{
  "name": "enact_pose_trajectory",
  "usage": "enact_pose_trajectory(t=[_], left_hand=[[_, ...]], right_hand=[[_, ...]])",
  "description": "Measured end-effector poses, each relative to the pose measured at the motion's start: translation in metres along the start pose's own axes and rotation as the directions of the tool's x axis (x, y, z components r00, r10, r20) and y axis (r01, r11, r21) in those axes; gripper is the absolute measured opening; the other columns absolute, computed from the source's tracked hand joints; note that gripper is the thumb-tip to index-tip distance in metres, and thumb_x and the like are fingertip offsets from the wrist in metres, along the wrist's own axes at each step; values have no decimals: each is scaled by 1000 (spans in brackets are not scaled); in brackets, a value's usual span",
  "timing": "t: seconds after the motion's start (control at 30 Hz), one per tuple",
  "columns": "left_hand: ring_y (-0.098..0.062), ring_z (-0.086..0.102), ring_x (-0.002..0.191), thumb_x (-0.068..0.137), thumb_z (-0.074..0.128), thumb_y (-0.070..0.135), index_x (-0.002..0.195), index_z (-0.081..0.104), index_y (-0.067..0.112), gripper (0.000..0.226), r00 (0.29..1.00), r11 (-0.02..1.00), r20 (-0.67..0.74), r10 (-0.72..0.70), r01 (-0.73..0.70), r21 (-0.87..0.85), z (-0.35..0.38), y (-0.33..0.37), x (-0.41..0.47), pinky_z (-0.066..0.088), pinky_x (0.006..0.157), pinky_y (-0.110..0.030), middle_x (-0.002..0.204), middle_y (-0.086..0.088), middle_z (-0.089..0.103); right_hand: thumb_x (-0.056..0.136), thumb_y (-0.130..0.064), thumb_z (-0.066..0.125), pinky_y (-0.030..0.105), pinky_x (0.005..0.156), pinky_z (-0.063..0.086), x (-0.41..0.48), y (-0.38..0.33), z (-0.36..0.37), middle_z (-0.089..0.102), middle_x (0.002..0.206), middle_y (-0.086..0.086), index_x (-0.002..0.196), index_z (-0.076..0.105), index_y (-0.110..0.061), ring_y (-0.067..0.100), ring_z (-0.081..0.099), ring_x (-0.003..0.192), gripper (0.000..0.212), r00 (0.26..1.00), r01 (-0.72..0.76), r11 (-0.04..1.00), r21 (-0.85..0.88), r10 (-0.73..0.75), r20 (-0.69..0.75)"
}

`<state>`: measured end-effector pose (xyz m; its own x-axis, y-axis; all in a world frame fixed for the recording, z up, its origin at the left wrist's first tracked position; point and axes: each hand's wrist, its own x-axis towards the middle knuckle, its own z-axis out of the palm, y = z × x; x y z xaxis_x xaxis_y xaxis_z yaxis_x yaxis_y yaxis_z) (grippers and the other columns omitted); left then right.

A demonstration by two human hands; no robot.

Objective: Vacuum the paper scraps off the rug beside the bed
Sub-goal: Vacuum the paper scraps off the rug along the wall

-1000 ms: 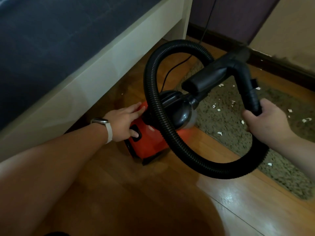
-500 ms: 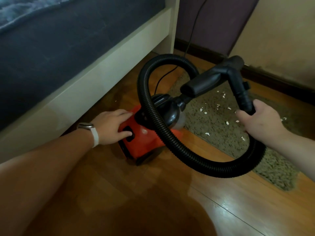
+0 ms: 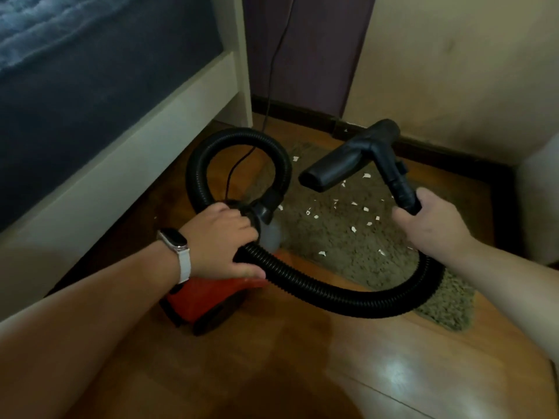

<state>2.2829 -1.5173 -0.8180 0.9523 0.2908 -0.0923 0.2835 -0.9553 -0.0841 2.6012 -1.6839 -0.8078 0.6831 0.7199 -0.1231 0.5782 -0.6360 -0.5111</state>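
- While our right hand (image 3: 432, 225) grips the black wand (image 3: 396, 182), fingers wrapped fully round its lower end, the nozzle (image 3: 335, 167) hangs in the air just beyond those fingers, above the rug (image 3: 363, 261) and not touching it.
- Our left hand (image 3: 220, 240) lies on the vacuum (image 3: 205, 300), fingers curled over its black top, with the hose (image 3: 332, 294) running out between fingers and thumb. Whether they clasp a handle underneath we cannot tell.
- The paper scraps (image 3: 353, 229) lie scattered on the rug between the right fingers and the nozzle, and a little to either side of them.
- We judge the step in hand to be lowering the nozzle. We should tip the wand so its mouth sits flat on the pile, then draw it slowly toward our fingers in overlapping strokes.
- The hose loops from under the left fingers round below the right wrist. We should leave it slack, so it neither tugs the vacuum nor sweeps scraps onto the floor (image 3: 302, 373).
- Light scraps may scatter, so we go gently.
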Motion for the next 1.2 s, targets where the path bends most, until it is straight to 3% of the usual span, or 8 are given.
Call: enact_pose_trajectory(t=[0.13,0.33,0.43,0.57,0.67,0.8,0.97,1.2], left_hand=[[-11,53,56,75,19,93,63,47,28,72,989,995,-111,94,-91,30,3,10,45,38,60,-29,59,14,46],[-12,60,66,69,0,96,77,61,26,93,986,990,-94,140,-137,38,-21,38,124,49,68,-31,68,13,57],[-9,57,69,69,4,95,82,53,29,84,986,983,41,162,-165,85,-23,54,161,47,71,-29,75,13,56],[-12,57,75,73,17,93,86,48,27,74,972,980,164,169,-183,74,0,84,204,46,74,-31,83,10,57],[-16,60,83,79,30,87,92,50,25,66,929,981,334,159,-186,50,22,90,215,49,78,-34,94,6,62],[-14,59,83,86,39,76,95,50,25,52,922,984,363,137,-169,59,32,60,214,45,71,-31,97,7,61],[-17,62,82,89,42,71,98,50,26,47,906,976,383,178,-211,45,44,31,213,41,67,-31,87,7,60],[-15,56,73,83,46,75,92,55,28,48,856,984,503,121,-170,54,51,-4,204,45,63,-30,77,10,53]], right_hand=[[93,-35,62,31,50,39,15,29,-21,58,74,7,81,46,-21,22,58,62,24,999,-19,1000,2,19,-44],[93,-35,64,28,48,37,56,70,-44,59,75,5,86,46,-25,20,59,61,21,1000,-7,1000,-18,7,-11],[92,-34,64,27,46,36,79,83,-52,57,73,2,86,44,-28,17,58,59,22,998,48,998,-48,-47,31],[91,-39,63,33,48,48,113,113,-60,58,68,0,94,49,-25,18,60,55,20,990,131,979,-154,-122,68],[91,-39,62,32,46,43,127,129,-63,58,67,2,88,44,-27,21,59,53,22,991,97,992,-86,-88,96],[91,-38,62,33,48,44,143,121,-48,58,70,4,85,43,-27,23,59,55,23,993,69,998,8,-70,95],[91,-36,62,38,55,55,158,93,-2,60,72,1,96,47,-24,21,61,58,20,973,159,985,-73,-144,179],[89,-36,64,32,58,41,149,69,57,51,71,-2,101,49,-23,29,52,68,24,968,163,974,-158,-127,217]])
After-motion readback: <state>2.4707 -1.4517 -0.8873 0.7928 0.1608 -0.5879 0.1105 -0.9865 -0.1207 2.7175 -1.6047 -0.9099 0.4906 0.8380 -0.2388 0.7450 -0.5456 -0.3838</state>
